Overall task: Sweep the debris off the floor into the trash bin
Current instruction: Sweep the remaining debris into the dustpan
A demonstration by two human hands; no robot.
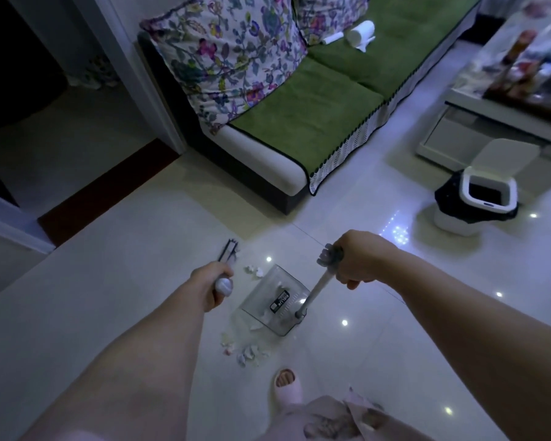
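Left hand (212, 289) gripping the white-tipped broom handle (224, 285), right hand (360, 259) gripping the pole of the clear grey plastic dustpan (268, 297), we judge the pale scraps (247, 353) on the glossy tiled floor (140, 281) beside the pan light and easily scattered.

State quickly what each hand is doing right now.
Left hand: grips the broom handle.
Right hand: grips the dustpan handle.

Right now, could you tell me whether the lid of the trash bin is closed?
No, the lid stands raised behind the trash bin, whose dark inside shows.
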